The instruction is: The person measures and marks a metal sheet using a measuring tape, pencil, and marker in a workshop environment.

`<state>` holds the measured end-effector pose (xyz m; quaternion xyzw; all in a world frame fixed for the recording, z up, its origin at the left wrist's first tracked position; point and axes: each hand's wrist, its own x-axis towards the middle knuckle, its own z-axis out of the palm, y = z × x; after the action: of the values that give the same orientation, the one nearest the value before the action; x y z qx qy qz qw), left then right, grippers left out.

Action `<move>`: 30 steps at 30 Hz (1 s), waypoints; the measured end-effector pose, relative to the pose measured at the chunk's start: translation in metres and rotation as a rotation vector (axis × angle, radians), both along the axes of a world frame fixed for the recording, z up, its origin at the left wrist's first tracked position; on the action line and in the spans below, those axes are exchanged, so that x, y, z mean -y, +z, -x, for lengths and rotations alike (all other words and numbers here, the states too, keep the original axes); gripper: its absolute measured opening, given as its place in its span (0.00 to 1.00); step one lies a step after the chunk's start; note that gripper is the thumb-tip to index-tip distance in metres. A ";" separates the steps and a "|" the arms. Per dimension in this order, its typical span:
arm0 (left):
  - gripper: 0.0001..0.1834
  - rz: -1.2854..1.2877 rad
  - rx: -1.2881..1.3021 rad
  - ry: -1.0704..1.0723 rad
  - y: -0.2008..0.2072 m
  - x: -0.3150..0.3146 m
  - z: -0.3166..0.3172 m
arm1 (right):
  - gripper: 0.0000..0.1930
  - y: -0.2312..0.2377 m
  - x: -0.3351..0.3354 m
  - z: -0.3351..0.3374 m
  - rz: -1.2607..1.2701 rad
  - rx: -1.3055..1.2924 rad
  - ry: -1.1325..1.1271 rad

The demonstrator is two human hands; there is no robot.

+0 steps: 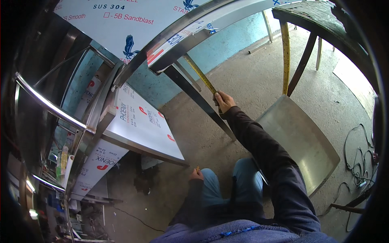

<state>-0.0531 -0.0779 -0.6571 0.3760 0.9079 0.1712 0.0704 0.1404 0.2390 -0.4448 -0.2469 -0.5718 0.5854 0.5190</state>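
My right hand point(224, 101) is stretched forward and closed round a tape measure, most of whose body is hidden by the fingers. Its yellow blade point(199, 74) runs up and to the left, to beneath the edge of a film-covered steel table point(178, 48). That hand is close beside the table's dark metal leg point(198, 99). Low in front of my left knee, my left hand point(196, 175) pinches a small tan stick-like thing point(198, 167), too small to name surely.
On the left stand a film-covered steel panel point(142, 121) and a shiny tube frame point(52, 103). A bare metal sheet point(302, 141) is right of my forearm. Black cables point(356, 162) lie on the floor at far right, below a worn workbench point(320, 18).
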 end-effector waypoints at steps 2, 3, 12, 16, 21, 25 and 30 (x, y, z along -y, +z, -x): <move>0.13 -0.021 0.006 -0.017 0.000 -0.003 -0.004 | 0.14 -0.003 -0.002 -0.003 0.021 0.018 -0.005; 0.13 0.004 0.002 -0.008 0.000 -0.005 -0.006 | 0.14 -0.005 -0.004 -0.003 0.021 0.021 -0.004; 0.12 -0.044 -0.034 -0.040 -0.009 -0.001 0.004 | 0.14 0.000 -0.001 0.002 0.028 -0.001 -0.001; 0.11 0.006 -0.020 -0.020 -0.010 -0.004 0.002 | 0.14 -0.003 -0.003 -0.001 0.027 0.009 -0.018; 0.11 -0.029 0.010 -0.043 -0.010 -0.005 0.004 | 0.14 -0.004 -0.005 -0.001 0.012 0.027 -0.011; 0.10 -0.049 0.032 -0.034 -0.010 -0.006 0.001 | 0.13 -0.004 -0.005 -0.001 0.014 0.026 0.005; 0.10 -0.106 -0.064 -0.048 -0.007 -0.005 -0.001 | 0.13 -0.004 -0.004 0.001 0.032 -0.012 0.026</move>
<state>-0.0518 -0.0727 -0.6640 0.4060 0.8902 0.2050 0.0256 0.1393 0.2426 -0.4488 -0.2443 -0.5624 0.6027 0.5108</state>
